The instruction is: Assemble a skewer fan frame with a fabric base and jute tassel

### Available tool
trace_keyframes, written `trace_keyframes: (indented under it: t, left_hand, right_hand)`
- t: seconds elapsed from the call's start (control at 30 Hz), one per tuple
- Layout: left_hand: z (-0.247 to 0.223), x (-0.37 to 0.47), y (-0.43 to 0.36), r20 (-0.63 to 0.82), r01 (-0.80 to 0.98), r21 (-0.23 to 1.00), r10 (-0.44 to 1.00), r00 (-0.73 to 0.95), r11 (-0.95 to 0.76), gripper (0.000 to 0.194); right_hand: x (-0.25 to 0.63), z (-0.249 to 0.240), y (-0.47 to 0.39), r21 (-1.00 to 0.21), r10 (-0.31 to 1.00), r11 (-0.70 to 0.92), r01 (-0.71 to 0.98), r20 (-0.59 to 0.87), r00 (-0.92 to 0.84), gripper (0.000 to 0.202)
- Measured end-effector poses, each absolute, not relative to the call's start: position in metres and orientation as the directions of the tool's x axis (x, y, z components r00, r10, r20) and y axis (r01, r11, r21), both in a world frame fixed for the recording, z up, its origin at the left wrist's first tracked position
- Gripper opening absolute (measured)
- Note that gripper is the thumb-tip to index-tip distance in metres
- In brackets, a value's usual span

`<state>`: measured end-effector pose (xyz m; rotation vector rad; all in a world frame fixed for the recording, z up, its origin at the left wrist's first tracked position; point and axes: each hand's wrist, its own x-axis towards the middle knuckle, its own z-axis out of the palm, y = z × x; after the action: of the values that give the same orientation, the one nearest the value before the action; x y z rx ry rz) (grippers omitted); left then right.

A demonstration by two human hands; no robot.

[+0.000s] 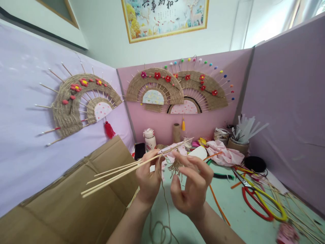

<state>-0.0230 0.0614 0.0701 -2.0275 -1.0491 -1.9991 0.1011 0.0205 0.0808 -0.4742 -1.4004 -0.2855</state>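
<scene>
My left hand (149,178) is closed around a half-made fan, pinching it near its pink patterned cloth part (172,148). Thin bamboo sticks (111,179) stick out from the piece to the left, and shorter tips point right. Twine is wound along the piece, and a frayed bunch of brown strands (175,166) hangs below it. Beside the piece, my right hand (194,184) has its fingers bent and apart, the index fingertip close to the cloth; whether it touches is unclear. A loose length of twine (166,203) drops from the left hand to the table.
Red-handled scissors (255,205) and yellow-handled scissors (274,203) lie at the right, near loose sticks (299,213). Brown cardboard (101,203) leans at the left. Behind stand a bottle (149,139) and a cardboard tube (176,133). Finished fans (67,112) hang on the partitions.
</scene>
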Motion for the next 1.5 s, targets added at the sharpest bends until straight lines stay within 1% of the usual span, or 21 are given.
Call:
trace_keyframes:
  t: [0.07,0.13,0.3,0.4,0.57,0.8,0.97,1.07,1.17,1.2,1.27,1.37,1.5]
  left_hand:
    - [0.068,-0.023,0.063,0.897,0.469,0.434,0.419,-0.143,-0.769,0.020]
    - [0.067,-0.023,0.064,0.894,0.441,0.445,0.416,-0.167,-0.779,0.020]
    - [0.066,-0.022,0.064,0.901,0.433,0.431,0.406,-0.156,-0.791,0.021]
    - [0.066,-0.023,0.064,0.906,0.476,0.413,0.401,-0.133,-0.776,0.021]
    - [0.068,-0.025,0.064,0.943,0.559,0.315,0.322,-0.091,-0.767,0.020]
    - [0.068,-0.024,0.063,0.957,0.574,0.272,0.280,-0.077,-0.772,0.023]
    - [0.068,-0.025,0.063,0.959,0.590,0.267,0.272,-0.082,-0.762,0.022]
    - [0.071,-0.025,0.061,0.961,0.595,0.261,0.261,-0.088,-0.761,0.020]
    - [0.071,-0.023,0.061,0.944,0.568,0.318,0.306,-0.119,-0.759,0.019]
    - [0.071,-0.023,0.061,0.936,0.549,0.345,0.326,-0.137,-0.761,0.019]
    - [0.069,-0.022,0.063,0.927,0.513,0.373,0.336,-0.167,-0.773,0.020]
    - [0.065,-0.022,0.065,0.937,0.502,0.348,0.306,-0.167,-0.792,0.022]
    - [0.062,-0.025,0.066,0.947,0.534,0.318,0.287,-0.142,-0.783,0.025]
  right_hand:
    - [0.106,0.083,0.027,-0.212,0.128,0.811,0.546,0.974,0.189,0.048]
    - [0.110,0.083,0.034,-0.257,0.170,0.751,0.608,0.965,0.199,0.044]
    - [0.110,0.079,0.043,-0.262,0.205,0.754,0.603,0.965,0.164,0.045]
    - [0.104,0.076,0.040,-0.273,0.227,0.764,0.585,0.962,0.153,0.045]
    - [0.095,0.075,0.032,-0.284,0.243,0.788,0.546,0.959,0.148,0.040]
    - [0.088,0.074,0.025,-0.293,0.255,0.836,0.464,0.956,0.146,0.047]
    - [0.085,0.076,0.016,-0.275,0.242,0.864,0.422,0.961,0.133,0.053]
    - [0.087,0.076,0.012,-0.237,0.217,0.896,0.377,0.972,0.094,0.056]
    - [0.093,0.075,0.017,-0.199,0.174,0.931,0.306,0.979,0.106,0.056]
    - [0.095,0.074,0.021,-0.208,0.175,0.927,0.312,0.976,0.132,0.055]
    - [0.100,0.073,0.030,-0.265,0.207,0.889,0.374,0.960,0.188,0.052]
    - [0.104,0.072,0.042,-0.333,0.271,0.834,0.439,0.942,0.200,0.049]
    - [0.102,0.070,0.043,-0.329,0.282,0.825,0.460,0.944,0.171,0.045]
